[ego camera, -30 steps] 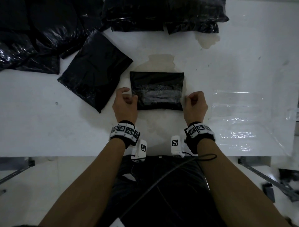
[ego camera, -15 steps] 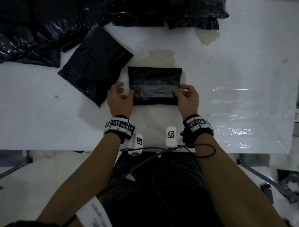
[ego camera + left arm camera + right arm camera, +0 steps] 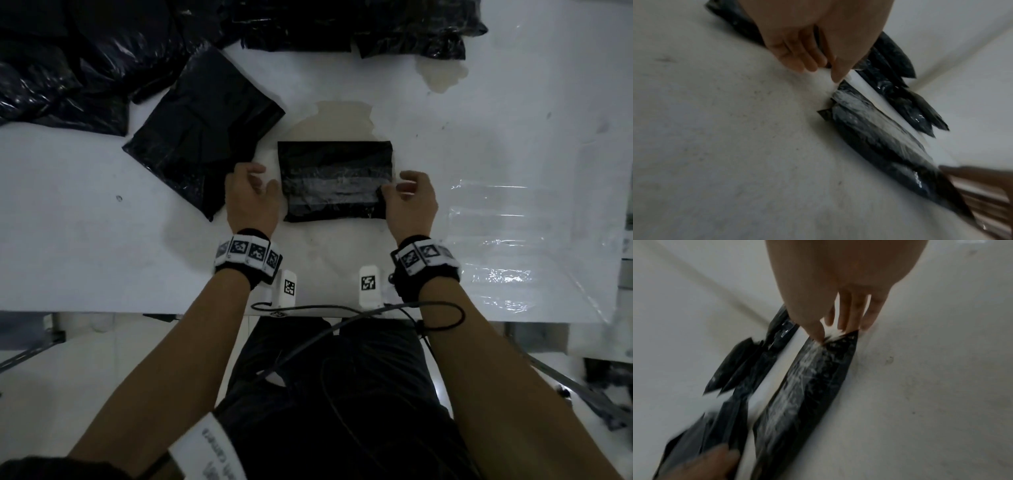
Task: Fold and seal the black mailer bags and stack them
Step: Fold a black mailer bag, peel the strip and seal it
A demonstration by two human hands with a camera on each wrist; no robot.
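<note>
Pinching folded mailer bag (image 3: pixel 335 185) at frame centre: right hand (image 3: pixel 409 205) thumb and fingers clamp its right edge; left hand (image 3: pixel 250 200) loosely curled beside it, holding nothing. Risk: one-sided pull skews the seal.

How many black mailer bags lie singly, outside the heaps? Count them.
2: the folded bag, centre front, and a flat bag left of it. The heaps behind may hide more.
</note>
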